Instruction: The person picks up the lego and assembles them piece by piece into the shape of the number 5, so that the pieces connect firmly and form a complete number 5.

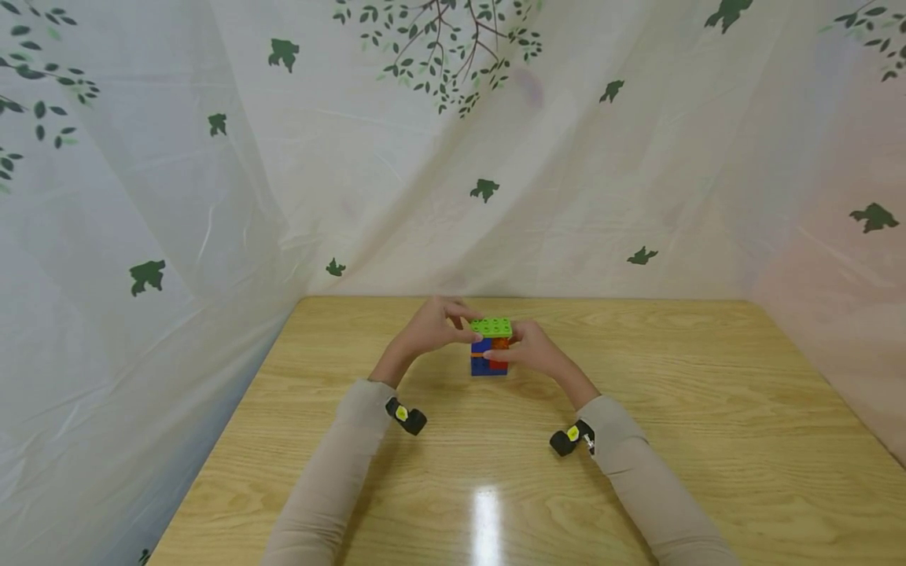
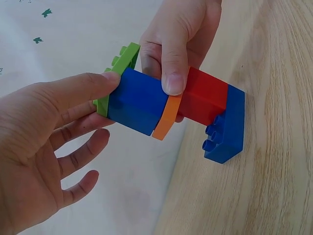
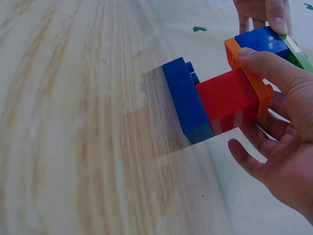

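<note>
A small tower of toy building bricks stands upright on the table, touched by both hands. At its bottom lies a blue brick (image 2: 232, 129) with bare studs on one side. On that sits a red brick (image 3: 227, 98), then a thin orange brick (image 2: 167, 117), a second blue brick (image 2: 137, 100) and a green studded plate (image 1: 491, 325) on top. My left hand (image 1: 435, 324) pinches the green plate between thumb and fingers. With my right hand (image 1: 538, 347) I grip the tower around the orange brick, thumb in front. Whether the plate is fully seated, I cannot tell.
The wooden table (image 1: 425, 472) extends around the tower on all sides. Behind it hangs a pale curtain (image 1: 396, 196) printed with green leaves, close to the table's far edge. A black camera (image 1: 406, 417) is strapped to the left wrist, another (image 1: 572, 438) to the right.
</note>
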